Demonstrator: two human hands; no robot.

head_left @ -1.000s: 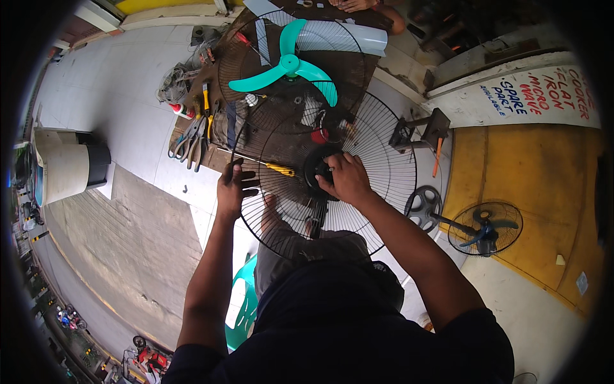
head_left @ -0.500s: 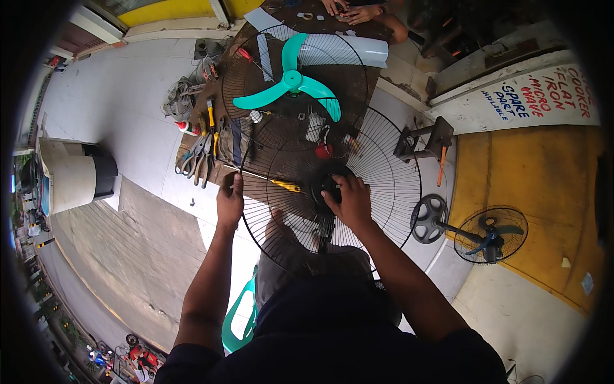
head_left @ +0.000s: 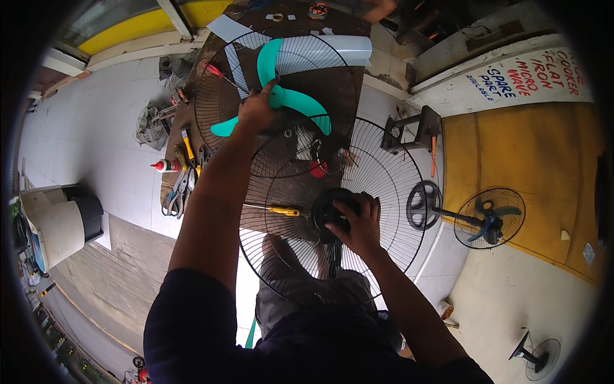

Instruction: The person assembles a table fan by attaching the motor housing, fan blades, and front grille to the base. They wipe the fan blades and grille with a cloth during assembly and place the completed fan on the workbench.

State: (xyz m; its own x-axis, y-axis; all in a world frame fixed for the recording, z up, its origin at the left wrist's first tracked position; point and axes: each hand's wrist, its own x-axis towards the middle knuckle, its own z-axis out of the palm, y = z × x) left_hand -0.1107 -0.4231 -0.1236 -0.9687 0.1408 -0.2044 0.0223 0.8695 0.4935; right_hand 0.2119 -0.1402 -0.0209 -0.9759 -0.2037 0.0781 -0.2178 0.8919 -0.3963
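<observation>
My left hand (head_left: 259,110) reaches far forward over the table. Its index finger stretches along the hub of a teal three-blade fan blade (head_left: 300,105), which lies on a black wire guard (head_left: 208,96). The fingers appear loose at the hub, though the undersides are hidden. Close to my lap stands a second round wire guard (head_left: 396,192) with a black round fan housing (head_left: 323,217) at its middle. My right hand (head_left: 359,223) curls around the right side of that housing.
On the brown table (head_left: 281,192) lie a yellow-handled screwdriver (head_left: 283,211), a red-handled screwdriver (head_left: 214,70), pliers (head_left: 176,198) and a glue bottle (head_left: 166,166). A small stand (head_left: 412,131) and a standing fan (head_left: 489,221) are on the right. A white bin (head_left: 51,221) stands left.
My left hand has let go of the near guard's left rim and moved forward to the teal blade's hub. My right hand stays at the housing. The view has shifted slightly.
</observation>
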